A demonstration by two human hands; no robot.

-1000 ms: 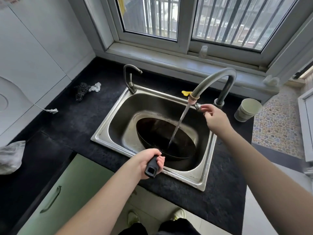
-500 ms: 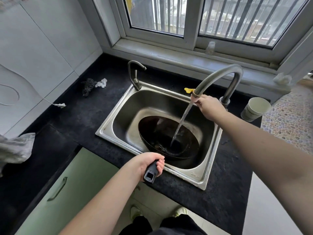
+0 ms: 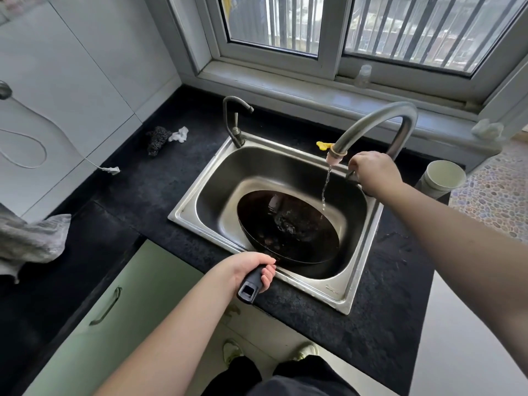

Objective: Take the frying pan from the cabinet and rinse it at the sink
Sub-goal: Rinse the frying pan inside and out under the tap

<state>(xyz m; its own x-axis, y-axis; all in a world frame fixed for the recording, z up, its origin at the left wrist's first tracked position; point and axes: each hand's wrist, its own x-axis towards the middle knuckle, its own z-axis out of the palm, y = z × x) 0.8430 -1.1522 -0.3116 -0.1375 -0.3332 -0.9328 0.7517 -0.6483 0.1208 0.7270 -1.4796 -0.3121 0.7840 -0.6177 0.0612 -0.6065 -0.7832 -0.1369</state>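
Note:
The black frying pan (image 3: 288, 227) lies tilted inside the steel sink (image 3: 351, 292), with water pooled in its bowl. My left hand (image 3: 251, 267) is shut on the pan's dark handle at the sink's near rim. My right hand (image 3: 371, 171) is closed around the lever at the base of the tall curved tap (image 3: 374, 121). Only a thin broken trickle of water falls from the spout toward the pan's far edge.
A second small tap (image 3: 235, 121) stands at the sink's back left corner. A dark scourer (image 3: 156, 140) and white scrap lie on the black counter (image 3: 160, 190). A paper cup (image 3: 441, 178) stands right of the sink. A grey cloth (image 3: 31, 241) lies at left, above a green cabinet door (image 3: 114, 304).
The full stream of water has shrunk to a thin trickle while my right hand stayed on the tap lever. The pan is still in the sink, in my left hand.

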